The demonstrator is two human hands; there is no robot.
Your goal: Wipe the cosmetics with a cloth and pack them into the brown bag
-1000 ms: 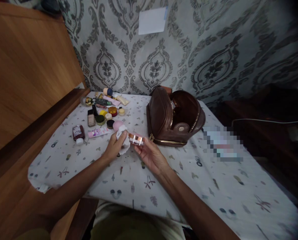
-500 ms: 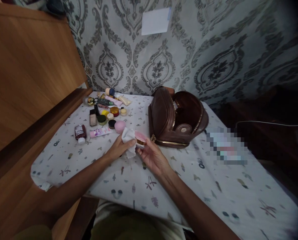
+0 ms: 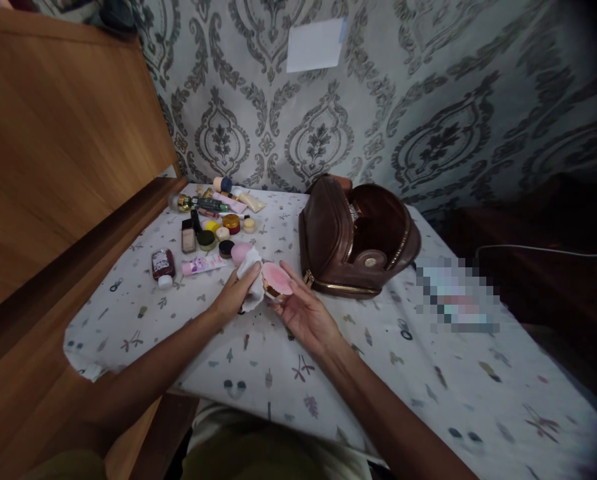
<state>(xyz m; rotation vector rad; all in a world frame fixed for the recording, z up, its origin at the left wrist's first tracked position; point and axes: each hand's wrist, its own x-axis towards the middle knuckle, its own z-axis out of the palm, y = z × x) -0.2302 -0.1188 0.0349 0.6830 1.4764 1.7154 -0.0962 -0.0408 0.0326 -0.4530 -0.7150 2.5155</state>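
Observation:
A round cosmetic jar with a pink lid and a gold band is held by my right hand, its fingers around the right side and underneath. The pink top faces up, tilted toward me. My left hand is closed on a crumpled white cloth just left of the jar. Whether the cloth touches the jar, I cannot tell. Behind the cloth lies a pink egg-shaped thing, partly covered. A pink-and-white tube rests left of it, near a dark red bottle with a white cap.
Several small jars, bottles and tubes are grouped at the table's back left. An unzipped brown leather bag stands right of my hands on the patterned tablecloth. A blurred-out flat item lies farther right. A wooden cabinet borders the left.
The cloth in my left hand has shifted left, off the jar's near side. More of the jar's pink top now shows in my right hand, whose fingers have opened somewhat around it.

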